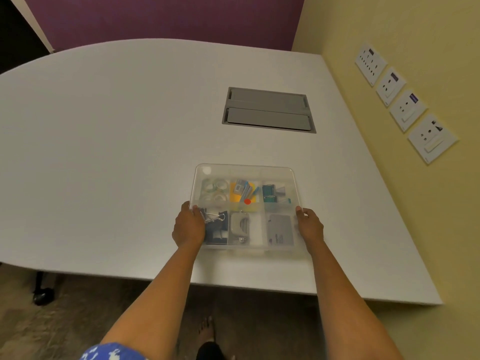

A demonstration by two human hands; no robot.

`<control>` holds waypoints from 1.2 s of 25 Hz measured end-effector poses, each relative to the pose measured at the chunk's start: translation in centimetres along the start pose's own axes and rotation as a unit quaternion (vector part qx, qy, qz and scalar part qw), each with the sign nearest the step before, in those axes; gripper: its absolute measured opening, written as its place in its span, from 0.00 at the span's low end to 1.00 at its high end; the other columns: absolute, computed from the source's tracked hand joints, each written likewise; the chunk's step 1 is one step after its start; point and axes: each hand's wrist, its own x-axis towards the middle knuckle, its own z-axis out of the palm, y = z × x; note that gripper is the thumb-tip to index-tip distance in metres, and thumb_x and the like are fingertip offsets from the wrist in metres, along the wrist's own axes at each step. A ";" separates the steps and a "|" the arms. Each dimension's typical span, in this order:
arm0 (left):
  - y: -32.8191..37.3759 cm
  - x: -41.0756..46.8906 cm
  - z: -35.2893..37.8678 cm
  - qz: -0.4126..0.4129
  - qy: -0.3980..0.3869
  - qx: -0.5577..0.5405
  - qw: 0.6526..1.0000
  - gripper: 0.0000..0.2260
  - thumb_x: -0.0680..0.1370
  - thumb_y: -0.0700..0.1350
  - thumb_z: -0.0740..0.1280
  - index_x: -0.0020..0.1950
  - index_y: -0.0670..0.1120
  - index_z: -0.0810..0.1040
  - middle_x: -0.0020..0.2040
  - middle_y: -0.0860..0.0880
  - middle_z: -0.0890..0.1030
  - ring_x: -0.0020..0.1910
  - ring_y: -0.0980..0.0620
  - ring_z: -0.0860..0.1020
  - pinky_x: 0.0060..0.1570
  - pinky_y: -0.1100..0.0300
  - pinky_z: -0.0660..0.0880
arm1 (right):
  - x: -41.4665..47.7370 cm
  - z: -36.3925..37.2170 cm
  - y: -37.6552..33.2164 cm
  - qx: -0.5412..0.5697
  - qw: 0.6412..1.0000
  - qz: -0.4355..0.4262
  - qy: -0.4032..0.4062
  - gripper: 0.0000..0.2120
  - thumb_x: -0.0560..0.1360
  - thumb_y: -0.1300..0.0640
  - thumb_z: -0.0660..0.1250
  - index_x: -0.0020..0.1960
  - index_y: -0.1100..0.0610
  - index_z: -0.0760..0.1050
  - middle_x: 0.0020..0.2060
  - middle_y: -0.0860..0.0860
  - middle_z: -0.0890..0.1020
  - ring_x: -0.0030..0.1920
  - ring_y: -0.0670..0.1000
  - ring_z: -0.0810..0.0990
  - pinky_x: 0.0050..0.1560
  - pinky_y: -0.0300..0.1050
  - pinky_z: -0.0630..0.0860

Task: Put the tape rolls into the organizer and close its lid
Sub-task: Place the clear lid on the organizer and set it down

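A clear plastic organizer (272,172) lies on the white table near its front edge, its translucent lid down over the compartments. Several clear tape rolls (215,189) sit in the back left compartment, seen through the lid. My left hand (188,227) grips the organizer's left side, thumb on the lid. On the opposite side, my right hand (310,226) holds the right edge the same way. Other compartments hold binder clips, a grey punch-like tool, coloured notes and teal clips.
A grey cable hatch (268,109) is set into the table (104,152) behind the organizer. A yellow wall with several socket plates (407,110) runs along the right. A purple wall stands behind. A black chair caster (42,294) shows under the table's front left.
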 end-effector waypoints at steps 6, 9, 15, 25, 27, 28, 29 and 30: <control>-1.4 -2.7 0.0 0.060 -0.007 0.039 0.997 0.22 0.83 0.53 0.50 0.76 0.50 0.55 0.74 0.45 0.66 0.70 0.40 0.68 0.64 0.41 0.70 | -3.1 0.9 1.6 -0.030 0.996 -0.076 0.020 0.23 0.83 0.47 0.49 0.76 0.51 0.54 0.64 0.58 0.76 0.60 0.60 0.78 0.56 0.53 0.77; -1.5 -2.7 0.1 0.068 -0.012 0.065 0.995 0.22 0.83 0.53 0.49 0.77 0.52 0.54 0.75 0.45 0.65 0.70 0.40 0.69 0.64 0.41 0.71 | -3.3 1.1 1.6 -0.053 0.991 -0.117 0.035 0.22 0.83 0.50 0.48 0.77 0.47 0.53 0.63 0.56 0.76 0.59 0.58 0.79 0.53 0.52 0.79; -1.5 -2.7 0.5 0.069 -0.002 0.080 0.994 0.22 0.83 0.54 0.48 0.77 0.53 0.53 0.73 0.45 0.67 0.67 0.41 0.71 0.62 0.42 0.72 | -3.2 1.6 1.8 -0.084 0.986 -0.122 0.071 0.21 0.83 0.49 0.48 0.75 0.44 0.56 0.63 0.54 0.78 0.58 0.57 0.80 0.51 0.51 0.79; -1.6 -2.5 0.6 0.093 0.016 0.166 0.982 0.22 0.82 0.52 0.50 0.77 0.49 0.55 0.76 0.45 0.62 0.72 0.40 0.65 0.68 0.42 0.66 | -3.4 1.6 1.8 -0.167 0.967 -0.161 0.104 0.22 0.82 0.51 0.52 0.75 0.50 0.57 0.64 0.55 0.75 0.59 0.57 0.78 0.53 0.53 0.79; -1.4 -2.1 0.6 0.115 0.022 0.195 0.974 0.22 0.82 0.50 0.50 0.76 0.47 0.56 0.78 0.45 0.58 0.75 0.42 0.61 0.71 0.43 0.61 | -2.9 1.6 1.3 -0.199 0.957 -0.174 0.119 0.21 0.82 0.53 0.54 0.74 0.54 0.60 0.67 0.55 0.73 0.63 0.57 0.75 0.61 0.54 0.75; -1.2 -1.8 0.6 0.127 0.025 0.202 0.971 0.22 0.82 0.49 0.50 0.76 0.46 0.57 0.78 0.45 0.57 0.75 0.43 0.59 0.73 0.43 0.59 | -2.6 1.7 0.9 -0.212 0.951 -0.183 0.133 0.20 0.82 0.55 0.55 0.73 0.57 0.62 0.68 0.55 0.72 0.65 0.57 0.74 0.63 0.53 0.73; -1.0 -1.5 0.7 0.141 0.028 0.207 0.968 0.22 0.82 0.49 0.50 0.76 0.46 0.58 0.78 0.45 0.56 0.76 0.43 0.58 0.74 0.44 0.57 | -2.3 1.7 0.4 -0.222 0.946 -0.191 0.142 0.20 0.81 0.56 0.56 0.72 0.58 0.63 0.69 0.56 0.71 0.66 0.57 0.72 0.65 0.53 0.71; -0.8 -1.2 0.9 0.156 0.028 0.213 0.964 0.22 0.82 0.49 0.49 0.76 0.46 0.57 0.78 0.45 0.55 0.77 0.44 0.56 0.74 0.45 0.55 | -1.9 1.9 -0.2 -0.230 0.942 -0.198 0.143 0.21 0.81 0.56 0.56 0.73 0.59 0.62 0.71 0.56 0.70 0.69 0.56 0.70 0.68 0.52 0.69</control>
